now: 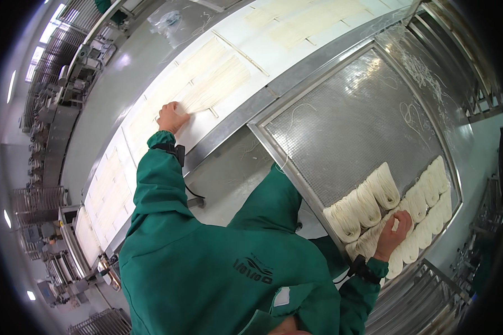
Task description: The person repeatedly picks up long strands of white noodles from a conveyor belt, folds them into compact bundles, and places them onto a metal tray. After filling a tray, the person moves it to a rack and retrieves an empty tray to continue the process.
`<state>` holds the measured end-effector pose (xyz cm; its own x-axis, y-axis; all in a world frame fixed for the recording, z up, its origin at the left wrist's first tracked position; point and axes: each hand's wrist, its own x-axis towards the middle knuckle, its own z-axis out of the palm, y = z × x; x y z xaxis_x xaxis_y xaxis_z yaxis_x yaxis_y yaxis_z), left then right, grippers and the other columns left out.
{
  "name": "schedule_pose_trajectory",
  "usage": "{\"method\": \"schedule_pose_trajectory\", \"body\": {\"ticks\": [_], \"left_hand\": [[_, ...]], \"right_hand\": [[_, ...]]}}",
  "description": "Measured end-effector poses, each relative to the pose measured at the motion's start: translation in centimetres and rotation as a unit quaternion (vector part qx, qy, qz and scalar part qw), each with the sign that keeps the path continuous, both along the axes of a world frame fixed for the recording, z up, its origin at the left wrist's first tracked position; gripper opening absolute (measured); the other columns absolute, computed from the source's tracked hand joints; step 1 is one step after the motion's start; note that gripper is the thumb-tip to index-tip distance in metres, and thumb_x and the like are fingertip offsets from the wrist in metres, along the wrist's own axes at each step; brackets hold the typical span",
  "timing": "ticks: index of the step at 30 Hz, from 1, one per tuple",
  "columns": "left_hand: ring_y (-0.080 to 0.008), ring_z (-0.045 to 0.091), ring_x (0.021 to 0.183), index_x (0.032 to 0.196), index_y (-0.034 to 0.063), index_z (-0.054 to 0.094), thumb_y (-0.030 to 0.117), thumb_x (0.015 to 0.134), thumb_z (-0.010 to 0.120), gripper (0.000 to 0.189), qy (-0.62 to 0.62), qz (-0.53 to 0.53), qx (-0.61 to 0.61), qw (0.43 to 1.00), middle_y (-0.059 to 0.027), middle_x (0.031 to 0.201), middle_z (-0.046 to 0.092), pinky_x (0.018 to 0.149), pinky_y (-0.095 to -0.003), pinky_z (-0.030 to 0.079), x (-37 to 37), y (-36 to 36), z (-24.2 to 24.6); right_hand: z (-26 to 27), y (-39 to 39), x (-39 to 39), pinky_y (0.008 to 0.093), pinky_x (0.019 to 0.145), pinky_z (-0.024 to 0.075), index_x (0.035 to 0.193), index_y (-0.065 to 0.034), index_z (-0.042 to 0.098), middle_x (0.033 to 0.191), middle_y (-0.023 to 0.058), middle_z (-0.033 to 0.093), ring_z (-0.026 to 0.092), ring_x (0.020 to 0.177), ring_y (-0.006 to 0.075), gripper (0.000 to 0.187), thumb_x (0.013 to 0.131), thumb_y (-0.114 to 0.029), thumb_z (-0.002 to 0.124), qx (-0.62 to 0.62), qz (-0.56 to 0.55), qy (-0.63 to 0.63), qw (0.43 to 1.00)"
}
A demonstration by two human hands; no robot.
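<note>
On the left, my left hand (174, 117) reaches over a white conveyor belt (197, 130), its fingers at the near end of a flat sheet of noodle strands (222, 83). Whether they pinch any strands is hidden. To the right, my right hand (395, 234) rests with bent fingers over folded noodle bundles (362, 205) on a metal mesh tray (335, 142). I cannot tell if it grips one. The pale, looped bundles lie side by side in rows at the tray's near right end. Black straps circle both wrists.
Thin rods (241, 52) lie across the belt among more noodle sheets (109, 184). Loose strands (413, 115) are scattered over the tray and the metal surface beyond. A metal rack (457, 54) stands far right. Rollers (73, 247) sit at the belt's left end.
</note>
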<state>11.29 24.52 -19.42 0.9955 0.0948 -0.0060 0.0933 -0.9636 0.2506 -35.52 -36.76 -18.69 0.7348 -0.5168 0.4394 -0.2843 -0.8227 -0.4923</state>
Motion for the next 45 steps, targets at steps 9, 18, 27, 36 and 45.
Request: {"method": "schedule_pose_trajectory", "body": {"ticks": [9, 18, 27, 36, 45], "left_hand": [[-0.0404, 0.066, 0.096, 0.099, -0.0005, 0.07, 0.033, 0.088, 0.06, 0.037, 0.032, -0.116, -0.009, 0.993, -0.0218, 0.104, 0.072, 0.086, -0.0492, 0.052, 4.9, -11.4, -0.1], [-0.0129, 0.06, 0.09, 0.114, -0.0004, 0.064, 0.015, 0.097, 0.064, 0.022, 0.269, -0.351, -0.48, 0.758, -0.0041, 0.099, 0.067, 0.086, -0.0307, 0.048, -7.9, -37.2, 16.0], [-0.0119, 0.054, 0.076, 0.101, -0.0003, 0.059, 0.006, 0.1, 0.054, 0.008, 0.464, -0.34, -0.636, 0.515, -0.0019, 0.085, 0.059, 0.079, -0.0278, 0.052, -11.2, -53.2, 13.7], [-0.0131, 0.054, 0.07, 0.091, -0.0006, 0.062, 0.009, 0.091, 0.061, 0.009, 0.413, -0.263, -0.475, 0.731, -0.0045, 0.079, 0.059, 0.073, -0.0293, 0.052, -9.2, -56.5, 2.9], [-0.0113, 0.06, 0.081, 0.105, -0.0037, 0.07, 0.007, 0.089, 0.061, 0.022, 0.499, -0.453, -0.412, 0.614, -0.0036, 0.088, 0.068, 0.074, -0.0275, 0.048, -18.4, -60.4, 7.6]], "right_hand": [[1.0, 1.9, 2.3, 0.0434, 0.091, 0.0503, 0.099, -0.003, 0.064, 0.106, 0.0153, 0.063, 0.061, 0.102, 0.0356, 0.02, 0.083, 0.007, 0.065, 0.033, 0.014, -0.053, 0.998], [10.3, 3.5, 15.2, 0.0492, 0.107, 0.0395, 0.14, -0.0012, 0.051, 0.134, 0.0184, 0.056, 0.051, 0.127, 0.0387, 0.078, 0.071, -0.017, 0.084, -0.004, 0.13, -0.099, 0.987], [5.2, -5.5, 17.0, 0.0476, 0.091, 0.0449, 0.131, -0.0062, 0.056, 0.108, 0.0117, 0.064, 0.061, 0.101, 0.0361, 0.056, 0.077, -0.01, 0.071, -0.069, 0.006, 0.003, 0.998], [-2.7, -8.6, 10.7, 0.049, 0.087, 0.0468, 0.11, -0.0055, 0.063, 0.104, 0.0133, 0.059, 0.057, 0.101, 0.0365, 0.029, 0.081, -0.001, 0.058, -0.073, -0.049, 0.13, 0.988], [0.5, -9.6, 6.3, 0.0458, 0.089, 0.0492, 0.109, -0.0031, 0.069, 0.109, 0.016, 0.065, 0.06, 0.102, 0.0382, 0.031, 0.08, 0.005, 0.061, 0.021, -0.062, -0.033, 0.997]]}}
